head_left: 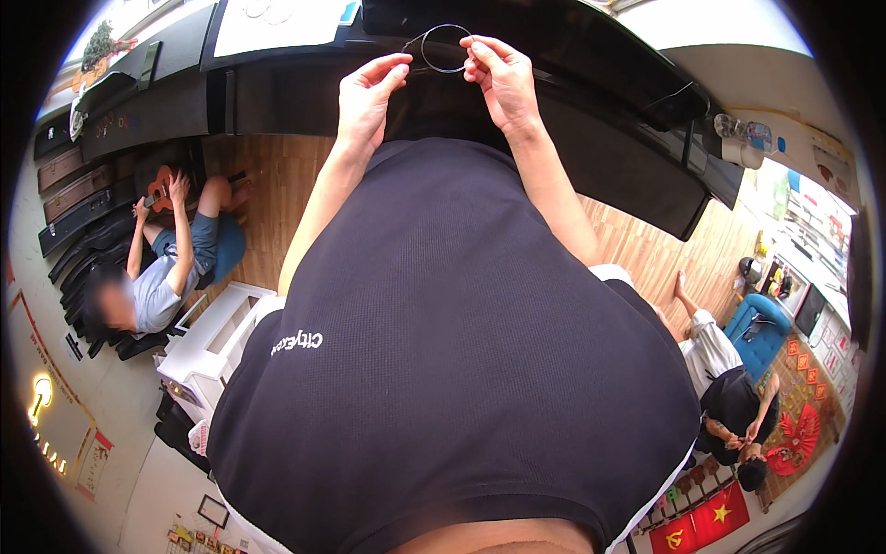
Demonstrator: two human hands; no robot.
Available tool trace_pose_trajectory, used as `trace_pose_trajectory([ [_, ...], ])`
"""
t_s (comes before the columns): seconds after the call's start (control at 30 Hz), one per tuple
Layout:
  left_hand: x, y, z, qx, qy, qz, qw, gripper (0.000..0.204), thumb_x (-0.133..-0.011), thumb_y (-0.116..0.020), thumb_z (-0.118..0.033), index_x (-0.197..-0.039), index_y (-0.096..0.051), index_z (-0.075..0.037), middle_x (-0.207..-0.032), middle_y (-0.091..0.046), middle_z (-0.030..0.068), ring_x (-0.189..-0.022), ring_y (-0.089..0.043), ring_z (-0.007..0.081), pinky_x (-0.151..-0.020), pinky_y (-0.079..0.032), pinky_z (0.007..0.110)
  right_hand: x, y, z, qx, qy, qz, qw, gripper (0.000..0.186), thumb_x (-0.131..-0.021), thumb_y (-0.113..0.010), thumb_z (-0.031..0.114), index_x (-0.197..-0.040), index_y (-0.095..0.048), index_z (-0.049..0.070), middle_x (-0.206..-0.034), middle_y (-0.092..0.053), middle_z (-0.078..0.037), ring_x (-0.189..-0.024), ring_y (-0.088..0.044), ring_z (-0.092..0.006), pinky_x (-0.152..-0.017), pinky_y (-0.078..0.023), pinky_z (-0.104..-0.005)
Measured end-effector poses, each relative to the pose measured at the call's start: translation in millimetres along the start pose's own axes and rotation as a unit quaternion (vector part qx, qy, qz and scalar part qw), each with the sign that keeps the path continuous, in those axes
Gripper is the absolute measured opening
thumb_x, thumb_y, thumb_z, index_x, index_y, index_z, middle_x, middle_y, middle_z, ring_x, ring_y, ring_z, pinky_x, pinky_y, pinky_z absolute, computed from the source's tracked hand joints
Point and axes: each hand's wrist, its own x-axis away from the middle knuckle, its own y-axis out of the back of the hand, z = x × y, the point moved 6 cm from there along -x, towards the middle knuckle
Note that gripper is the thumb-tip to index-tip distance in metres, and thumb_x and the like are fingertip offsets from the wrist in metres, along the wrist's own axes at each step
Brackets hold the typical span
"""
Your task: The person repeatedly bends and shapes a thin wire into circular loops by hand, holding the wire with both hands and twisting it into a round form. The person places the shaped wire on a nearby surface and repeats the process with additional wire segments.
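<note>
- The thin wire loop (443, 71) is to the right of the white sheet (275, 33), between the two hands.
- The right hand (506, 85), farther from the sheet, pinches the loop's right edge.
- The left hand (367, 97), nearer to the sheet, has thumb and fingertips pressed together, seemingly on the loose tail.
- I judge it very light, springy and smooth; it may jump open or kink.
- Best hold: gathered edge, then tail tip.
</note>
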Motion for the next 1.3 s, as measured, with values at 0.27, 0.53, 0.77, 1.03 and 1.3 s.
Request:
trace_pose_trajectory([
  [0.27, -1, -14, 1, 0.08, 0.028, 0.033, 0.996, 0.019, -0.09, -0.064, -0.004, -0.108, -0.065, 0.002, -0.099, -0.068, 0.0124, -0.098, -0.066, 0.0219, -0.089, -0.053, 0.028, -1, -5, -1, 0.034, -0.033, 0.033, 0.998, 0.016, -0.091, -0.063, 0.008, -0.101, -0.068, -0.003, -0.077, -0.063, -0.004, -0.068, -0.06, -0.0104, -0.064, -0.052, -0.0229],
  [0.53, -1, -16, 8, 0.244, 0.096, 0.102, 0.96, 0.016, -0.091, -0.063, -0.007, -0.105, -0.065, -0.001, -0.098, -0.069, 0.0117, -0.098, -0.067, 0.0225, -0.091, -0.053, 0.033, 0, -7, -13, 0.079, -0.062, 0.062, 0.993, 0.02, -0.089, -0.067, 0.012, -0.103, -0.068, -0.002, -0.082, -0.068, -0.007, -0.071, -0.064, -0.0106, -0.066, -0.054, -0.0228],
  [0.77, 6, -19, 0, 0.279, 0.108, 0.163, 0.94, 0.019, -0.092, -0.062, -0.009, -0.109, -0.062, -0.001, -0.092, -0.066, 0.0083, -0.092, -0.065, 0.0192, -0.09, -0.052, 0.035, 2, -12, -18, 0.096, -0.061, 0.061, 0.992, 0.018, -0.088, -0.068, 0.014, -0.098, -0.07, -0.001, -0.084, -0.069, -0.009, -0.073, -0.065, -0.0127, -0.067, -0.055, -0.0254],
  [1.03, 11, -24, -13, 0.289, 0.078, 0.201, 0.933, 0.029, -0.088, -0.063, -0.003, -0.116, -0.058, 0.0, -0.086, -0.056, 0.0035, -0.084, -0.059, 0.0146, -0.09, -0.05, 0.031, 5, -17, -11, 0.081, -0.022, 0.037, 0.996, 0.015, -0.088, -0.067, 0.008, -0.098, -0.069, -0.003, -0.084, -0.069, -0.009, -0.071, -0.066, -0.0133, -0.066, -0.055, -0.0257],
  [1.3, 10, -17, -10, 0.141, 0.004, 0.132, 0.981, 0.042, -0.078, -0.073, 0.004, -0.117, -0.058, -0.003, -0.092, -0.055, 0.0008, -0.088, -0.056, 0.0097, -0.092, -0.049, 0.027, 5, -18, -7, 0.102, 0.029, 0.033, 0.994, 0.012, -0.088, -0.066, 0.006, -0.096, -0.07, -0.003, -0.084, -0.069, -0.009, -0.07, -0.066, -0.0133, -0.065, -0.055, -0.0255],
])
